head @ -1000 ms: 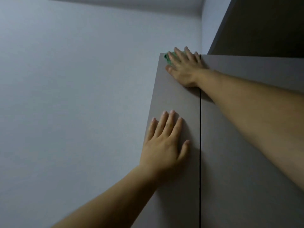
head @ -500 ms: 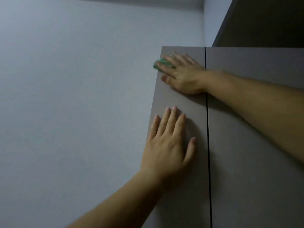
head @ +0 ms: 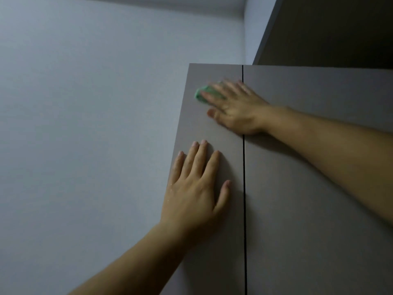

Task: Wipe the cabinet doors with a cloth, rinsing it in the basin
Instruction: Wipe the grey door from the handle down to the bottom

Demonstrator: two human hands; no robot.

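- Since a second ago, the right hand (head: 236, 109) had slid the green cloth (head: 202, 94) down from the top left corner of the left cabinet door (head: 223, 252); it was now a little below the top edge and near the door's left edge.
- Its fingers lay straight and slightly apart on top of the cloth and pressed it flat against the door, with the thumb stretched out below them.
- The left hand (head: 195, 188) had kept its place lower on the same door, palm flat, fingers straight and nearly together, thumb out toward the dark gap (head: 244, 209) between the doors. It seemed only to steady the door.
- I judged that the top corner was done and a downward stroke was under way; most of this door and all of the right cabinet door (head: 297, 220) were probably not wiped yet.
- Motion blurred the right hand, so its fingertips were not sharp, and the hand covered most of the cloth.
- The basin was not in view, and the bottom of both doors was cut off.
- On the left was only the pale wall (head: 85, 124); the dark panel (head: 329, 28) at the far right was too dim to read.
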